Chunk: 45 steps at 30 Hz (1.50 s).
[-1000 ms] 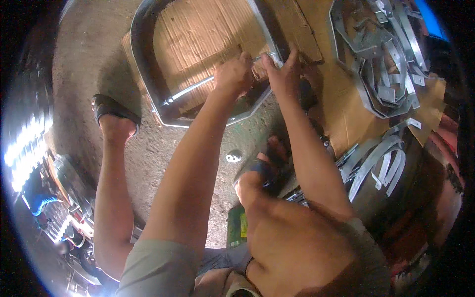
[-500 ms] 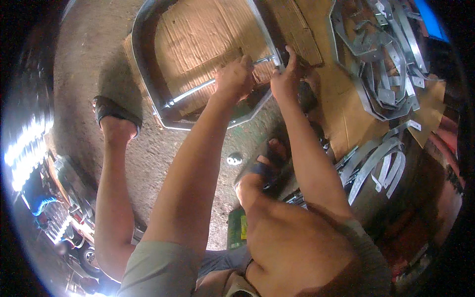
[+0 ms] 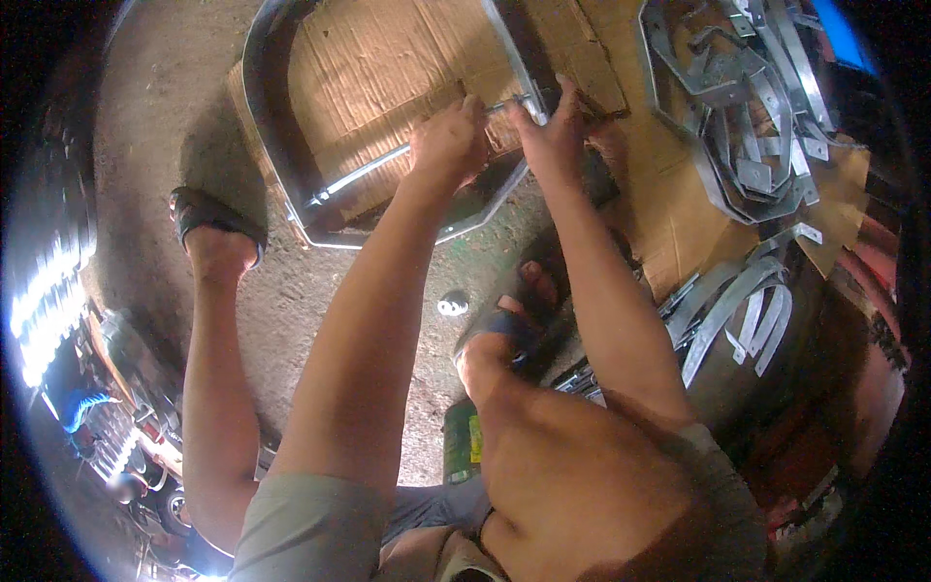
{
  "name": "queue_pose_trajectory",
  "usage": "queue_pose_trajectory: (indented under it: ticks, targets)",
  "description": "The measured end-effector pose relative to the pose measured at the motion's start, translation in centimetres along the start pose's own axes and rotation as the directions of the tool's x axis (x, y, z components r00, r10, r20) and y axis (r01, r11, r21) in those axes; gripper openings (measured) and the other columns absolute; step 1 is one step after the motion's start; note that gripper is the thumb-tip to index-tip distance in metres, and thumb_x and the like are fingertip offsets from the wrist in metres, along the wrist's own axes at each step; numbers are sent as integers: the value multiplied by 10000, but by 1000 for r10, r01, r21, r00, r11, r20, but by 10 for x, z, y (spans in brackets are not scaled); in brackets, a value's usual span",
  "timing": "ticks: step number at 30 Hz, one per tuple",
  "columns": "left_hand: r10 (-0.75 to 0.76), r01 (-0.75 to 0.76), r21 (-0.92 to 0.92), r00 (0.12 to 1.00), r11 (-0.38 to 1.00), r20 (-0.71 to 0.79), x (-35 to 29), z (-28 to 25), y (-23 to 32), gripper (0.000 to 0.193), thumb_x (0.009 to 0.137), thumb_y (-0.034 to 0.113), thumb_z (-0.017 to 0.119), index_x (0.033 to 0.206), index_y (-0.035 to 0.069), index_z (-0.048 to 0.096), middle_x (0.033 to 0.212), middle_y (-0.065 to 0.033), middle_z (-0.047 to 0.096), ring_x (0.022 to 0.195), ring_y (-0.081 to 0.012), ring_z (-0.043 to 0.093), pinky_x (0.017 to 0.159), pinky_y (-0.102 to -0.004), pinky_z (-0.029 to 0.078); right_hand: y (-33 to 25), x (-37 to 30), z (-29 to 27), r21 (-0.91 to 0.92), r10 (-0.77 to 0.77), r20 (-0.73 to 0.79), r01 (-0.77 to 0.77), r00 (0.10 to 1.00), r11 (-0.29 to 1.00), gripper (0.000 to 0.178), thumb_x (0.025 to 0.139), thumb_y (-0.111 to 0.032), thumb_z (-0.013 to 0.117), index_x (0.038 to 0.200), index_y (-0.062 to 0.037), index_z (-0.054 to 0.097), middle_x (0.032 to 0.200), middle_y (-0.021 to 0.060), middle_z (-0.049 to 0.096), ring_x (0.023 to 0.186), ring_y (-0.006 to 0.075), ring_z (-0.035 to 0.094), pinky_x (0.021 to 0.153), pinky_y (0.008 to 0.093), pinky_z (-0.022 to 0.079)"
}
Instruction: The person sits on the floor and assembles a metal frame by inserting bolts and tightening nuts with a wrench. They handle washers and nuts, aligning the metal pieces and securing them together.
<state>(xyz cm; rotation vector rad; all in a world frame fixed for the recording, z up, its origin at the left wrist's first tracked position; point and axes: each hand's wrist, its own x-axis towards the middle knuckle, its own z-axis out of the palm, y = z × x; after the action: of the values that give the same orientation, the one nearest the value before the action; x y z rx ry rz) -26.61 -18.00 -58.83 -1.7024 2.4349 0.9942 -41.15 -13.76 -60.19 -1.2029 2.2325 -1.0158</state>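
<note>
A bent flat-metal frame [image 3: 262,116] with angled lower corners lies over a sheet of cardboard. A thin metal rod [image 3: 365,172] crosses its inside, from the lower left side to the right side. My left hand [image 3: 448,141] is closed around the rod, right of its middle. At the rod's right end, my right hand [image 3: 555,145] grips the frame's side, thumb inside and fingers on the outer side. Its fingertips are partly hidden, so I cannot tell whether they also hold a nut there.
Cardboard [image 3: 364,63] covers the floor under the frame. Several bent metal strips [image 3: 747,116] are heaped at the right, with curved strips [image 3: 737,310] nearer me. A small white ring-like piece [image 3: 452,305] lies between my feet, and a green container [image 3: 461,441] stands close to me.
The view has shifted slightly, moving the scene left and up. My right thumb has come inward over the frame's side at the rod end. My left hand keeps its hold on the rod.
</note>
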Motion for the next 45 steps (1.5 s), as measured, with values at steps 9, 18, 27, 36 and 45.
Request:
queue_pose_trajectory:
  ticks: [9, 18, 27, 36, 45]
  targets:
    - [20, -20, 16, 1000, 1000, -22, 6, 6, -2, 247, 971, 250, 481, 1150, 105, 567, 1112, -184, 655, 1045, -398, 633, 938, -577, 423, -9, 9, -5, 60, 85, 32, -87, 996, 994, 771, 743, -103, 758, 1405, -6, 376, 1340, 270, 489, 1242, 439, 471, 1060, 504, 359]
    - [6, -8, 92, 1000, 996, 27, 8, 3, 0, 251, 957, 238, 485, 1144, 84, 549, 1111, -186, 658, 1034, -397, 638, 919, -568, 427, 4, 11, -1, 58, -4, 60, 0, 998, 998, 813, 786, -237, 769, 1435, 7, 346, 1391, 285, 454, 1299, 444, 443, 1086, 494, 350]
    - [55, -54, 14, 998, 998, -25, 6, 4, 6, 229, 965, 238, 474, 1119, 86, 549, 1091, -196, 662, 1015, -400, 644, 909, -566, 435, 12, 2, -5, -12, -90, 33, 90, 995, 996, 815, 789, -269, 774, 1433, 6, 357, 1385, 281, 471, 1293, 436, 449, 1086, 487, 353]
    - [134, -128, 68, 986, 989, -96, 7, 15, -5, 248, 1010, 314, 449, 1153, 122, 511, 946, -210, 679, 901, -438, 656, 766, -554, 491, 29, 8, -7, -44, -224, 73, 227, 972, 973, 762, 799, -269, 754, 1418, -29, 378, 1325, 271, 525, 1239, 444, 497, 1048, 491, 393]
    - [99, -92, 70, 990, 993, -101, 5, 15, -1, 277, 1012, 373, 432, 1138, 136, 501, 937, -213, 679, 904, -434, 658, 736, -558, 497, 25, 7, -9, -71, -155, 74, 160, 985, 985, 757, 852, -396, 695, 1412, -1, 372, 1302, 288, 540, 1205, 450, 523, 1019, 490, 415]
